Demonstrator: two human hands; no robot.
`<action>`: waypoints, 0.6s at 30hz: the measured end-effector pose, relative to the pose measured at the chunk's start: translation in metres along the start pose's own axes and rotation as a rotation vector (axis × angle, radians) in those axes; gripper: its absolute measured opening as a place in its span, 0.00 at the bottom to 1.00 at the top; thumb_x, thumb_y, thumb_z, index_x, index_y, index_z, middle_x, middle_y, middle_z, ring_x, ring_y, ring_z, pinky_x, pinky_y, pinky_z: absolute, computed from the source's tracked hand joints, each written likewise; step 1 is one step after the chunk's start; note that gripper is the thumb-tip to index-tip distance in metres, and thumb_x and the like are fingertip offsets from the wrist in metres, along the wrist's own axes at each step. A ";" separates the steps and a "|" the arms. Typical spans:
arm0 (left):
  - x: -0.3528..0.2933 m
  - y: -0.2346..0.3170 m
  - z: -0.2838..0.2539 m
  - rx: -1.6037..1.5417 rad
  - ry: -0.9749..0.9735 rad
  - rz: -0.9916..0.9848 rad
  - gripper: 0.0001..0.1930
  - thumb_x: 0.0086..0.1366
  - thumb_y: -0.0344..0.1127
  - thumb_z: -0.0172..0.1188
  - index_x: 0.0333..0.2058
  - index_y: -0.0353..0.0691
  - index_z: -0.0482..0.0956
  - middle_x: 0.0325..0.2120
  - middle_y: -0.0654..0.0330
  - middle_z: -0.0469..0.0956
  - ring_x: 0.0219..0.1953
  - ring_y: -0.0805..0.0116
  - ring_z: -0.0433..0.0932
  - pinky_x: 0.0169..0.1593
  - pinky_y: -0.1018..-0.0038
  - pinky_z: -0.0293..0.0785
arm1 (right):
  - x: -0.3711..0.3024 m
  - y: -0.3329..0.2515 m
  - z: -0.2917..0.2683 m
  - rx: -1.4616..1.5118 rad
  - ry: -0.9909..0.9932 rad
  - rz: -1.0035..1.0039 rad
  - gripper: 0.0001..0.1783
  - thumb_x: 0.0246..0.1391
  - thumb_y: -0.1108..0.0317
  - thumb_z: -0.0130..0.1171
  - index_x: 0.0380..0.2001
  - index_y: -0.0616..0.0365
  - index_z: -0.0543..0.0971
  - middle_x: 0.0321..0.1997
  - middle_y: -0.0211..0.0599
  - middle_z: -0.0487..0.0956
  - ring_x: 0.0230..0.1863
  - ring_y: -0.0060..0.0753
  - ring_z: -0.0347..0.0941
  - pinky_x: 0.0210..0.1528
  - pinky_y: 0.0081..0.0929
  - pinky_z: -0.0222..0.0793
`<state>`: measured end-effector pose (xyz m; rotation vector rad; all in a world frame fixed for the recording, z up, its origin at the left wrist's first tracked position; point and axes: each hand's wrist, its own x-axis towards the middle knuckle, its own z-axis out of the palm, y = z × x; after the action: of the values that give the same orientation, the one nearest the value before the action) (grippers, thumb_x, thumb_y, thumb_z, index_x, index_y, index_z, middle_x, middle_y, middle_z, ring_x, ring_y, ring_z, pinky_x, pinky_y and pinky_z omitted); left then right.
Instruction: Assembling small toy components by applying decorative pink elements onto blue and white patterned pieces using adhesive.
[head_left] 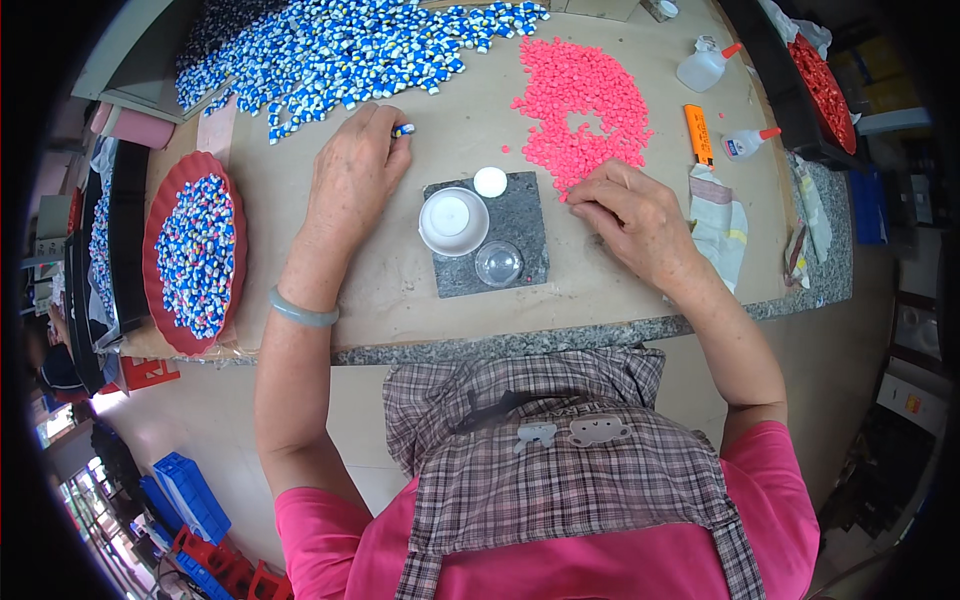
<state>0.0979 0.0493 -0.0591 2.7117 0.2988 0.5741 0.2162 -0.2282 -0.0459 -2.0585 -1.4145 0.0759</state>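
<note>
My left hand (362,165) is closed in a pinch, with a small blue-and-white piece (403,130) at its thumb and fingertips. It rests on the table just below a broad spread of similar blue-and-white pieces (350,50). On the other side, my right hand (632,215) pinches at the lower edge of a heap of small pink pieces (585,90). One pink piece (564,198) shows at its fingertips. Between my hands lies a dark stone slab (520,215). It carries a white bowl-shaped dish (453,222), a small clear cup (499,263) and a white round disc (490,181).
A red scalloped tray (150,250) full of blue-and-white and pink pieces stands at the left. Two glue bottles with red tips (702,68) (745,143), an orange box (698,135) and a crumpled cloth (716,230) lie at the right. The granite table edge (520,335) runs before me.
</note>
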 end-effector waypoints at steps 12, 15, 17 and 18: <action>-0.043 0.017 -0.037 -1.487 -0.131 -0.648 0.11 0.66 0.33 0.56 0.42 0.33 0.79 0.31 0.59 0.80 0.23 0.85 0.61 0.23 0.88 0.55 | 0.006 -0.012 -0.004 0.037 -0.011 0.026 0.06 0.46 0.80 0.60 0.30 0.62 0.75 0.29 0.37 0.75 0.28 0.34 0.75 0.28 0.29 0.71; -0.050 0.015 -0.040 -1.549 -0.176 -0.663 0.12 0.65 0.34 0.57 0.43 0.32 0.78 0.33 0.59 0.79 0.25 0.86 0.61 0.24 0.88 0.55 | 0.006 -0.016 -0.005 0.192 -0.017 0.153 0.05 0.48 0.81 0.58 0.30 0.64 0.74 0.29 0.35 0.76 0.26 0.25 0.74 0.28 0.22 0.70; -0.055 0.014 -0.041 -1.616 -0.162 -0.651 0.12 0.64 0.32 0.57 0.43 0.32 0.78 0.32 0.61 0.77 0.25 0.85 0.61 0.24 0.88 0.55 | 0.007 -0.018 -0.002 0.378 -0.045 0.217 0.04 0.50 0.81 0.57 0.31 0.65 0.75 0.29 0.29 0.77 0.25 0.17 0.71 0.27 0.17 0.69; -0.056 0.016 -0.041 -1.618 -0.163 -0.650 0.12 0.64 0.32 0.57 0.43 0.32 0.78 0.32 0.61 0.77 0.25 0.85 0.61 0.24 0.88 0.55 | 0.007 -0.019 -0.001 0.377 -0.045 0.218 0.04 0.50 0.81 0.57 0.31 0.65 0.75 0.29 0.29 0.77 0.25 0.17 0.71 0.27 0.17 0.69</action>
<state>0.0329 0.0316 -0.0380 0.9935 0.3869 0.1809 0.2040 -0.2186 -0.0330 -1.8917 -1.0972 0.4476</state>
